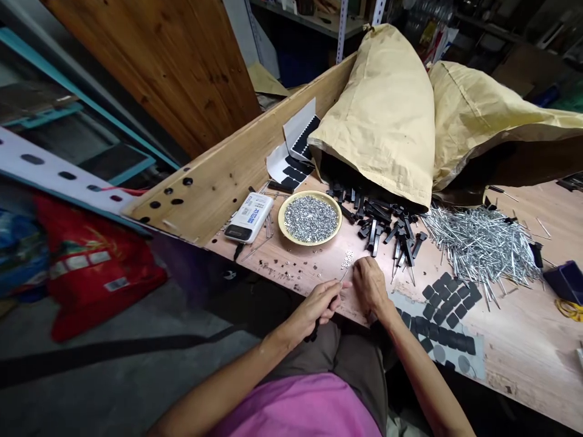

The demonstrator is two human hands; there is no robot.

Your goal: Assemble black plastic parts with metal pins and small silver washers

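Note:
My left hand (321,305) is closed in a pinch around a thin metal pin (344,275) at the near edge of the wooden table (523,340). My right hand (371,284) is curled beside it, fingers bent near the pin's tip; what it holds is too small to name. Just beyond the fingertips lies a small heap of tiny silver nuts (347,259). Further back stands a yellow bowl (310,219) full of the same silver nuts.
Black plastic pieces (382,227) spill from a tan sack (387,115). A pile of metal pins (478,243) lies at right, black adhesive pads (449,303) on a sheet near me. A white device (249,216) sits left of the bowl. A red bag (91,261) is on the floor.

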